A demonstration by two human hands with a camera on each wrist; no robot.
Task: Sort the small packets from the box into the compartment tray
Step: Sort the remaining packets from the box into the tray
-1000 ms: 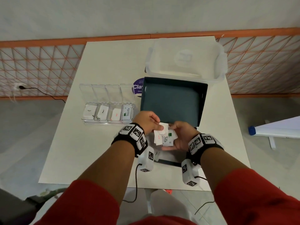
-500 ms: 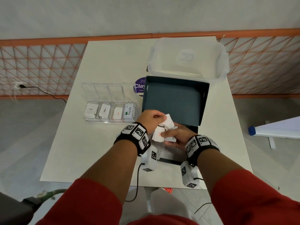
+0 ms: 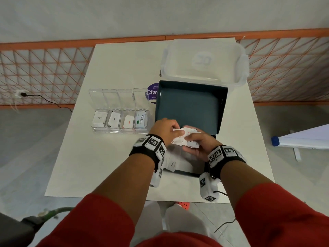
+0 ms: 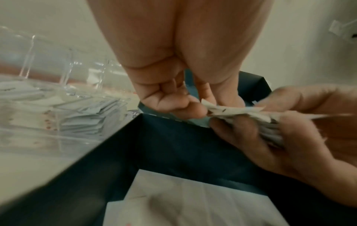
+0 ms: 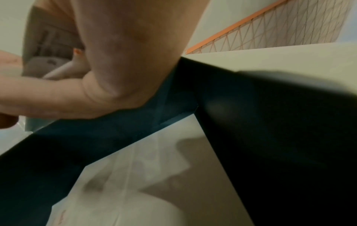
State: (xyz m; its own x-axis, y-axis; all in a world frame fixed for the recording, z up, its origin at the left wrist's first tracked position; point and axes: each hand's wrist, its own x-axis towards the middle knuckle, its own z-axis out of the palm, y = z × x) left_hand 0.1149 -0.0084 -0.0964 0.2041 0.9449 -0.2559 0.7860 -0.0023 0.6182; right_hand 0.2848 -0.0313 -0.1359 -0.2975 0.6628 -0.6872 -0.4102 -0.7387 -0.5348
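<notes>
Over the near part of the dark box (image 3: 188, 106), my right hand (image 3: 195, 145) holds a stack of small white packets (image 3: 185, 138). In the left wrist view the same stack (image 4: 251, 117) lies between that hand's thumb and fingers. My left hand (image 3: 166, 128) pinches the top packet (image 4: 218, 109) at its left end between thumb and forefinger. More white packets (image 4: 193, 203) lie on the box floor under the hands. The clear compartment tray (image 3: 121, 120) stands left of the box, lids up, with packets in each of its compartments, the rightmost marked Stevia (image 3: 141, 119).
A clear plastic tub (image 3: 204, 61) stands behind the box at the table's far right. A purple round label (image 3: 152, 92) peeks out between tray and box. The white table (image 3: 85, 157) ends close behind my wrists. An orange mesh fence (image 3: 44, 72) runs behind it.
Both hands have shifted slightly forward over the box. The left hand's fingers have closed on the top packet of the stack, which now sits more bunched in the right hand.
</notes>
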